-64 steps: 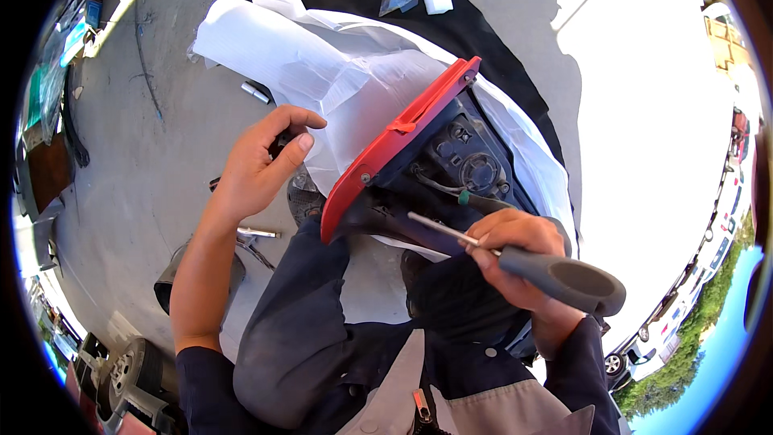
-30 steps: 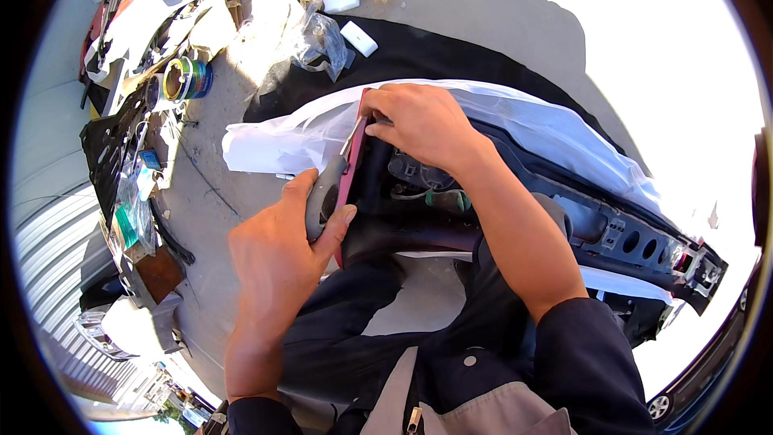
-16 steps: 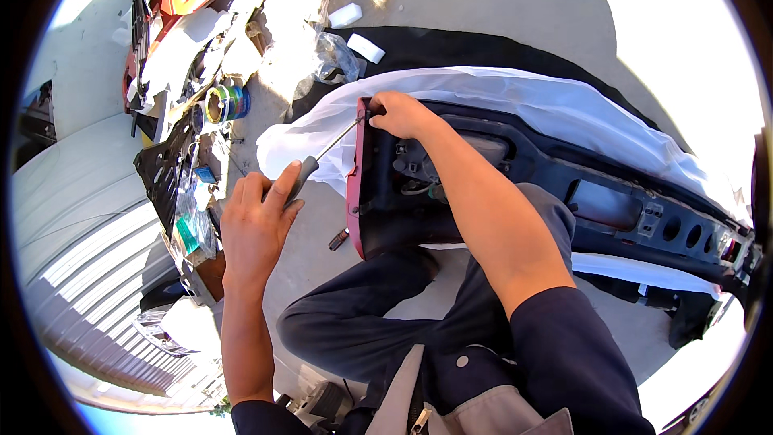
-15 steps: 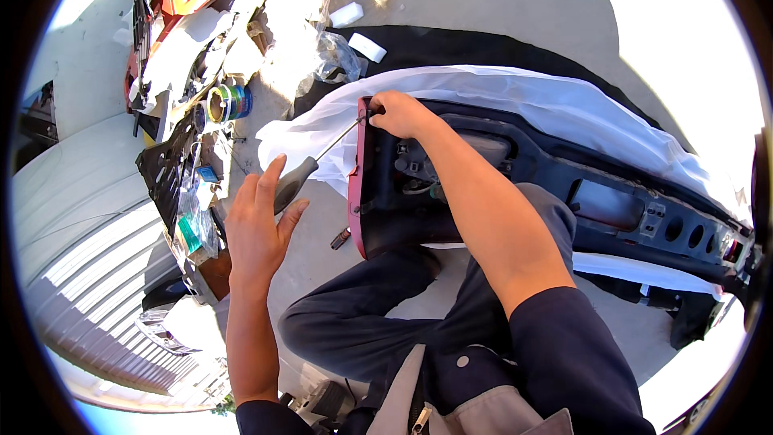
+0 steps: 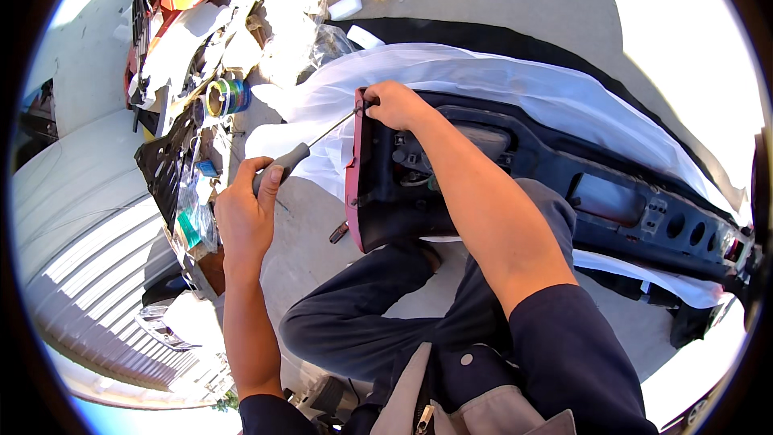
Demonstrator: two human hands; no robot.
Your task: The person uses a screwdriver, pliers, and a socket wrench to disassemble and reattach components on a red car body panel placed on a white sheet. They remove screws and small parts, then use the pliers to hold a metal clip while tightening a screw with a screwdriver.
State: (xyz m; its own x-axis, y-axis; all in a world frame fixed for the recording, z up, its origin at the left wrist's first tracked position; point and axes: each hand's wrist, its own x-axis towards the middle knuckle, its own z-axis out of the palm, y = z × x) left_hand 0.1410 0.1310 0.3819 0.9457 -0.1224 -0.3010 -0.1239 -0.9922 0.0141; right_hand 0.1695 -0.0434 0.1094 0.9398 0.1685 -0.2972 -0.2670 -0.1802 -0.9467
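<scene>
A long car bumper lies with its dark inner side up, one end across my lap, and its maroon edge faces left. My left hand is closed around the grey handle of a screwdriver. The shaft slants up and right, its tip at the bumper's upper left corner. At that same corner my right hand pinches the edge with bent fingers, close to the tip. Whether a small fastener sits between those fingers is hidden. A lamp-like unit with wiring shows inside the bumper below my right wrist.
White sheeting over a black cloth lies under the bumper. A small dark tool rests on the floor by its left end. Scrap, plastic bags and a roll of coloured tape crowd the left. White foam blocks lie beyond.
My left hand has shifted slightly left, and its fingers have closed round the screwdriver handle. The shaft now lies at a flatter slant. My right hand stays at the bumper's corner.
</scene>
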